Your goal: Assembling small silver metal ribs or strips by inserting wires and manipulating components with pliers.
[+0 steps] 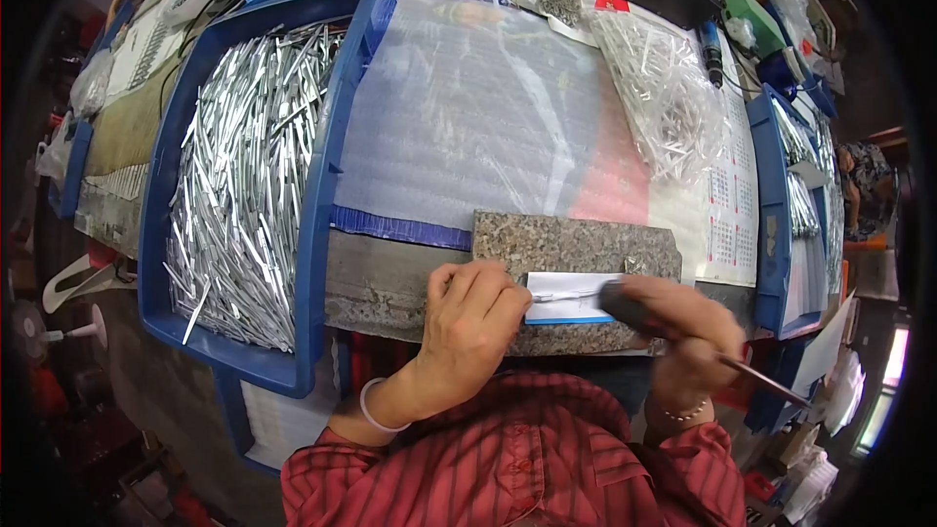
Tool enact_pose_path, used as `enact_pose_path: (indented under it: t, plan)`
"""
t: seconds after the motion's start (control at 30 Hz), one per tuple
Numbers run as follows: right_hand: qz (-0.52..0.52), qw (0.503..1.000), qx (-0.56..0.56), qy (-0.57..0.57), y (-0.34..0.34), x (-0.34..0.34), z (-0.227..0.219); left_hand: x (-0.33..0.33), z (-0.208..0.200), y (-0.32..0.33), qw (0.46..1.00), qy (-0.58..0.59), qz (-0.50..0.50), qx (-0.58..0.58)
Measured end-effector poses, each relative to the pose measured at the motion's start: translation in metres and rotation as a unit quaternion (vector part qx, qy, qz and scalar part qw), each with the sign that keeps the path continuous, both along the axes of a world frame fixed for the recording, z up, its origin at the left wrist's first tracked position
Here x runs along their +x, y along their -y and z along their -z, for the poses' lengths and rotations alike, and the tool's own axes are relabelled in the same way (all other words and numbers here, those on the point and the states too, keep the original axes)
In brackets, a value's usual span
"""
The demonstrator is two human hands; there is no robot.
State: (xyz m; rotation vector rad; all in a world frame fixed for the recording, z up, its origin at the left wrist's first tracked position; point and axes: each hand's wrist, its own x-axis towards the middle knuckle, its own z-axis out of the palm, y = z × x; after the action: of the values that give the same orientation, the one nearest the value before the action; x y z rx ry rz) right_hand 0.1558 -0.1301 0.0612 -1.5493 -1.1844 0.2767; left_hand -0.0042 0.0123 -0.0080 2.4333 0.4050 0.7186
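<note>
Where the thin metal strip (561, 298) lies: on a white pad (566, 310), atop the stone slab (576, 244) at the bench (376, 283)'s near edge.
Strip axis: left to right, roughly along the slab's near edge.
Left hand (468, 317): fingers bent, narrow, at strip's left end; cannot tell whether pinched.
Right hand (698, 322): wrapped round dark-handled tool (625, 304), blurred; handle over pad's right end.
Room: flat sheet (459, 117) beyond slab's far edge, between blue bin (332, 185) and clear bag (673, 117).
</note>
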Motion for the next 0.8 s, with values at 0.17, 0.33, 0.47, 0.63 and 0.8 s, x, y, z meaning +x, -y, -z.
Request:
enact_pose_path:
  t: [0.17,0.33,0.47,0.63,0.8]
  plan:
    - [0.025,0.989,0.141,-0.034,0.044,0.007,-0.019,0.007,-0.006,-0.001,1.000,0.015,0.024,0.009]
    - [0.005,0.973,-0.213,0.091,0.019,0.014,0.013,0.003,-0.002,0.004,0.999,0.004,0.009,0.042]
    - [0.072,0.992,-0.104,-0.002,0.042,0.005,0.003,0.001,0.001,0.010,0.998,0.005,-0.019,0.060]
    - [0.026,0.996,-0.076,-0.047,0.070,-0.005,-0.005,-0.016,-0.017,0.020,0.996,0.018,-0.042,0.079]
    - [0.041,0.926,0.012,-0.376,0.073,-0.026,0.020,-0.037,-0.040,0.043,0.996,0.064,-0.034,0.059]
